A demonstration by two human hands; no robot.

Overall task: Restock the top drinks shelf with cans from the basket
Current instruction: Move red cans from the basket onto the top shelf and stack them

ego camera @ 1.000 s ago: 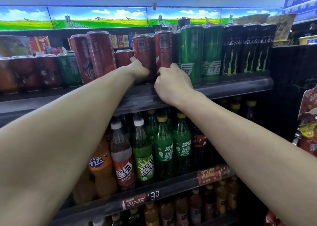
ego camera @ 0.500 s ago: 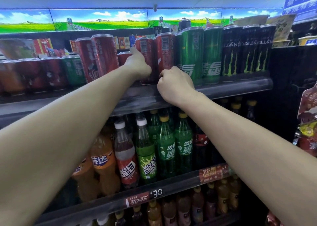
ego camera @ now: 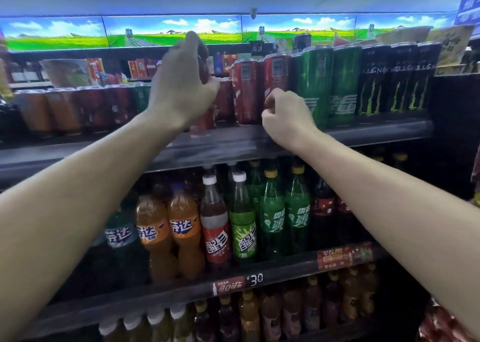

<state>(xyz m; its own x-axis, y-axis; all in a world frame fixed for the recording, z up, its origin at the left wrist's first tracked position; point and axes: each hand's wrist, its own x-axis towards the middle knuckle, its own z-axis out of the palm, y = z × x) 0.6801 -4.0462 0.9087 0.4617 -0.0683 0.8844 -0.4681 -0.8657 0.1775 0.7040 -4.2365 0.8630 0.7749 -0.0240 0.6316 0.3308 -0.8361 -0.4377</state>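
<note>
While left hand (ego camera: 181, 87) grips red can (ego camera: 204, 64), shelf (ego camera: 233, 147) holds cans.

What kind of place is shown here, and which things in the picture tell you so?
Most likely a shop's drinks aisle. The top shelf holds rows of green cans and black cans, the shelf below holds soda bottles, and a price tag reads 30.
</note>
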